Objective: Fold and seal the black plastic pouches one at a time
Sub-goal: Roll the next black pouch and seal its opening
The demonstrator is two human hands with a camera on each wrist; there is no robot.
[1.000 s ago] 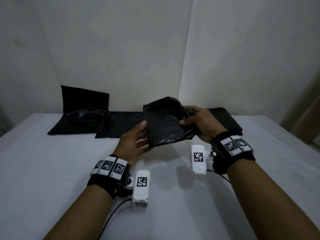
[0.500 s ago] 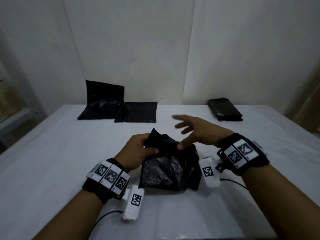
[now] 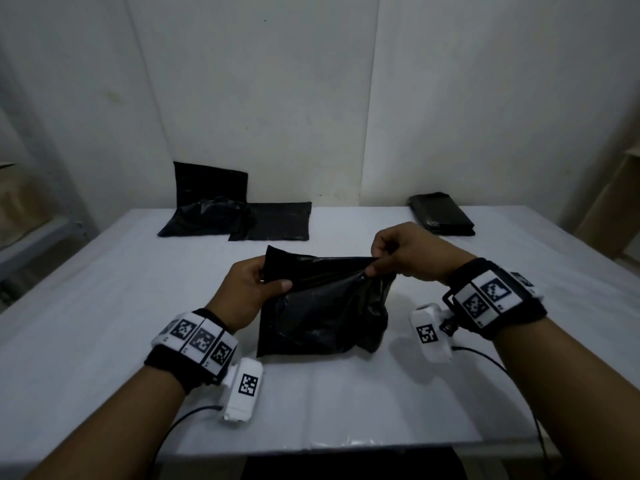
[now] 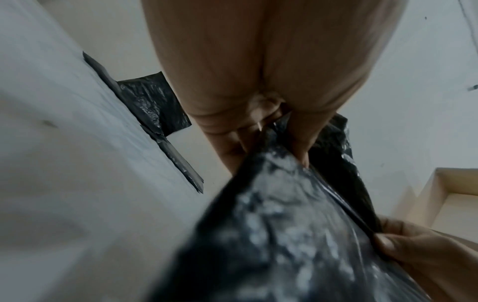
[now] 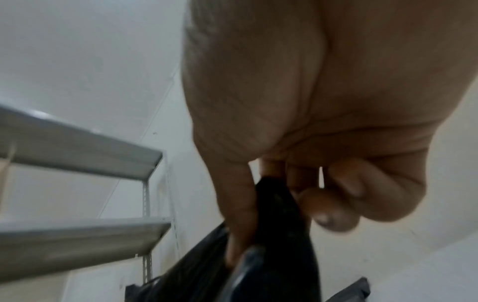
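White table (image 3: pixel 104 341), smooth sheet surface, front edge nearest the person. On it, centre, a black plastic pouch (image 3: pixel 322 317): crinkled, glossy film, bulging as though filled, contents not visible. Its lower part rests on the table; the top edge is pulled taut between both hands. Left hand (image 3: pixel 249 292) grips the upper left corner, thumb across the front face, fingers behind. Right hand (image 3: pixel 408 258) pinches the upper right corner between thumb and forefinger, remaining fingers curled. Left wrist view adds detail: film wrinkles catching light, thumb pressed on the pouch (image 4: pixel 271 235), and the right hand (image 4: pixel 426 261) at the far corner. Right wrist view shows the pinch close up, the pouch (image 5: pixel 279 235) bunched between thumb and fingertips, plus grey metal shelving (image 5: pixel 77 147) at the left wall, only partly seen from the head camera. Further back, left: loose flat black pouches (image 3: pixel 239 216), one leaning upright on the wall. Back right: a neat stack of folded pouches (image 3: pixel 440 213). Beyond, plain white wall (image 3: pixel 311 98).
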